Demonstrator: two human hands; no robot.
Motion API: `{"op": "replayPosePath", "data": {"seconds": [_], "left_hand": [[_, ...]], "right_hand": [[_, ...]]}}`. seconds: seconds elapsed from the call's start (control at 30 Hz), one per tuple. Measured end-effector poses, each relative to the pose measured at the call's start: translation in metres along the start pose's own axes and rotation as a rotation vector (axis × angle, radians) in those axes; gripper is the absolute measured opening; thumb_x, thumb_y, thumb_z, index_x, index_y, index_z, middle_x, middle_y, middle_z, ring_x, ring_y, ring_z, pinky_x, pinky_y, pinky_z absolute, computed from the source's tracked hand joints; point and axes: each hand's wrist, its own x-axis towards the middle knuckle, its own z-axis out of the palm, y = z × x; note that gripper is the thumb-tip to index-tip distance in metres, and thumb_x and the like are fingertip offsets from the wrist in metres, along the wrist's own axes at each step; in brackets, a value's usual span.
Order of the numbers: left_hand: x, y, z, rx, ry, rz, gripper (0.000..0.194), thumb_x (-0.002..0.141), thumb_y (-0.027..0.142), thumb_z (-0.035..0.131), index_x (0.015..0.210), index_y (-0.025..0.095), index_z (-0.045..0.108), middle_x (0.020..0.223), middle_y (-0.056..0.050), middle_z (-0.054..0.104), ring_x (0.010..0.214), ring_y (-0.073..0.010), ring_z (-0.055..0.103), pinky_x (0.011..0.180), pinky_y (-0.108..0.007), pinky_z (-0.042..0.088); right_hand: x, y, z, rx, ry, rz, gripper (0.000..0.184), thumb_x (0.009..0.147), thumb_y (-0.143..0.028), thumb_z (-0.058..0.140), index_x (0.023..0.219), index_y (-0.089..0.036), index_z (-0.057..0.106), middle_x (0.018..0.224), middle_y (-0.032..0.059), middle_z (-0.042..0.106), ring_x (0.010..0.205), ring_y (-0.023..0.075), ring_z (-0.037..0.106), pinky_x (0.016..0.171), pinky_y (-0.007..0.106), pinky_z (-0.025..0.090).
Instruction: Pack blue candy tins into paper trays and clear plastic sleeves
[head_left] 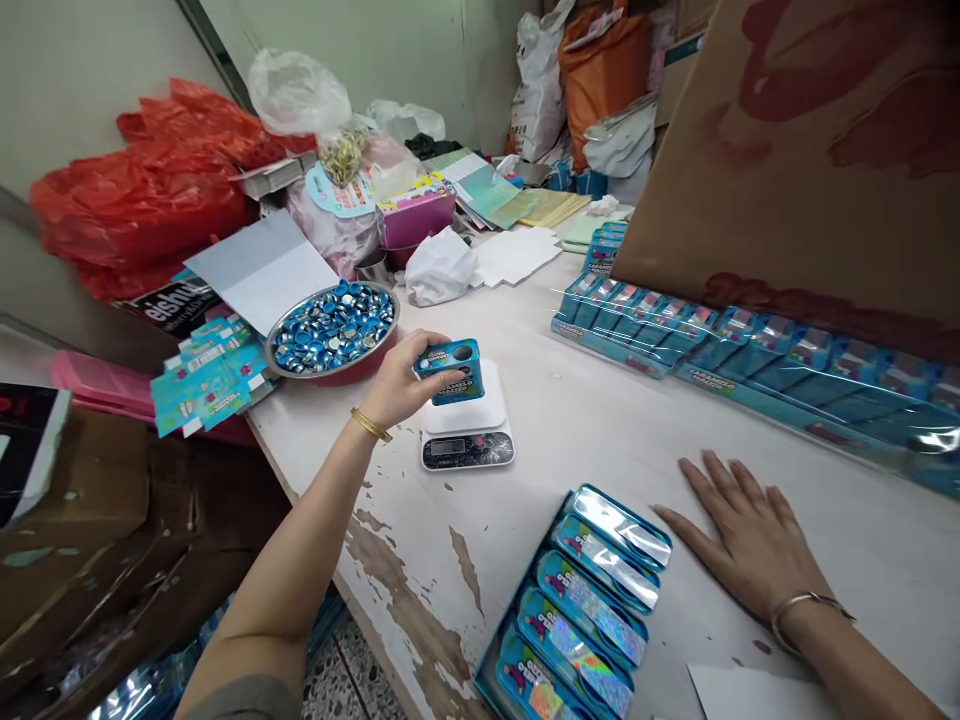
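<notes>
My left hand (401,385) grips a small blue printed box (459,392) between thumb and fingers. The box is upright at the white kitchen scale (469,420); whether it rests on the platform or hovers just over it I cannot tell. A dark round spot shows on the box's top. My right hand (750,535) lies flat on the white table (585,430), fingers spread, holding nothing. Between my arms sits a blue tray (504,625) with a row of blue packs (574,590) that have shiny, rainbow-reflecting strips.
A metal bowl (394,325) full of blue and silver caps (337,330) stands left of the scale. Wrapped rows of blue boxes (787,365) line the right side before a large brown carton (780,170). Red bags (150,190), crumpled paper (441,268) and flat cards (214,370) lie behind and left.
</notes>
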Motion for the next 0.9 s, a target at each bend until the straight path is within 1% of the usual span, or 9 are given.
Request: {"op": "replayPosePath", "data": {"seconds": [0.1, 0.27, 0.37, 0.57, 0.63, 0.67, 0.73, 0.8, 0.9], "left_hand": [[0.005, -0.009, 0.008, 0.005, -0.008, -0.009, 0.032, 0.076, 0.033, 0.071, 0.1, 0.016, 0.059, 0.093, -0.004, 0.062, 0.085, -0.0159, 0.056, 0.076, -0.028, 0.046], [0.009, -0.021, 0.016, -0.005, -0.053, -0.01, 0.033, 0.077, 0.035, 0.071, 0.102, 0.017, 0.058, 0.093, -0.004, 0.062, 0.082, -0.015, 0.056, 0.074, -0.028, 0.046], [0.008, -0.027, 0.019, -0.005, -0.078, -0.016, 0.033, 0.077, 0.036, 0.07, 0.103, 0.017, 0.058, 0.094, -0.004, 0.063, 0.084, -0.0155, 0.057, 0.075, -0.029, 0.046], [-0.001, -0.036, 0.028, -0.034, -0.083, -0.057, 0.034, 0.077, 0.037, 0.071, 0.102, 0.018, 0.059, 0.094, -0.004, 0.063, 0.084, -0.0161, 0.058, 0.078, -0.031, 0.048], [-0.003, -0.037, 0.029, -0.058, -0.084, -0.066, 0.036, 0.076, 0.037, 0.071, 0.105, 0.018, 0.059, 0.098, -0.005, 0.064, 0.088, -0.0168, 0.059, 0.081, -0.032, 0.049], [-0.005, -0.037, 0.028, -0.075, -0.082, -0.062, 0.041, 0.076, 0.037, 0.072, 0.109, 0.018, 0.059, 0.102, -0.006, 0.064, 0.092, -0.0175, 0.06, 0.084, -0.033, 0.049], [-0.008, -0.036, 0.024, -0.108, -0.063, -0.04, 0.054, 0.074, 0.037, 0.075, 0.12, 0.019, 0.054, 0.113, -0.009, 0.062, 0.102, -0.019, 0.059, 0.091, -0.035, 0.048], [-0.012, -0.036, 0.018, -0.12, -0.003, -0.024, 0.061, 0.074, 0.037, 0.075, 0.127, 0.02, 0.05, 0.119, -0.01, 0.061, 0.108, -0.0196, 0.058, 0.097, -0.037, 0.046], [-0.023, -0.04, 0.008, -0.095, 0.169, -0.05, 0.05, 0.079, 0.038, 0.068, 0.124, 0.02, 0.052, 0.116, -0.01, 0.062, 0.106, -0.0189, 0.059, 0.098, -0.038, 0.047]], "right_hand": [[0.004, 0.004, 0.003, -0.006, 0.023, -0.02, 0.084, 0.085, -0.073, 0.013, 0.147, -0.019, 0.032, 0.155, 0.0093, 0.024, 0.144, 0.0301, 0.013, 0.114, 0.054, 0.017], [0.003, 0.006, 0.006, -0.004, 0.043, -0.033, 0.086, 0.085, -0.075, 0.011, 0.148, -0.019, 0.03, 0.155, 0.0092, 0.023, 0.144, 0.0305, 0.014, 0.113, 0.055, 0.02], [0.003, 0.006, 0.007, -0.005, 0.05, -0.038, 0.085, 0.085, -0.074, 0.012, 0.148, -0.019, 0.029, 0.155, 0.0088, 0.023, 0.144, 0.0303, 0.014, 0.113, 0.055, 0.019], [0.002, 0.004, 0.002, -0.022, 0.024, -0.021, 0.083, 0.086, -0.071, 0.011, 0.147, -0.018, 0.032, 0.155, 0.0093, 0.022, 0.144, 0.0299, 0.013, 0.115, 0.054, 0.018], [0.002, 0.003, 0.001, -0.023, 0.018, -0.018, 0.083, 0.086, -0.071, 0.011, 0.147, -0.018, 0.031, 0.156, 0.0091, 0.021, 0.144, 0.0296, 0.012, 0.115, 0.054, 0.018], [0.002, 0.003, 0.0, -0.021, 0.012, -0.015, 0.083, 0.086, -0.07, 0.012, 0.147, -0.018, 0.031, 0.156, 0.009, 0.021, 0.144, 0.0295, 0.012, 0.115, 0.054, 0.018], [0.002, 0.003, -0.001, -0.021, -0.003, -0.011, 0.082, 0.086, -0.069, 0.012, 0.147, -0.018, 0.031, 0.156, 0.0092, 0.021, 0.144, 0.0296, 0.012, 0.115, 0.054, 0.018], [0.002, 0.002, -0.003, -0.023, -0.02, -0.01, 0.081, 0.087, -0.068, 0.013, 0.147, -0.017, 0.03, 0.156, 0.0101, 0.021, 0.144, 0.0301, 0.012, 0.114, 0.054, 0.018], [0.002, 0.002, -0.004, -0.023, -0.03, -0.003, 0.082, 0.086, -0.068, 0.013, 0.147, -0.017, 0.03, 0.156, 0.0106, 0.021, 0.144, 0.0301, 0.012, 0.114, 0.054, 0.018]]}}
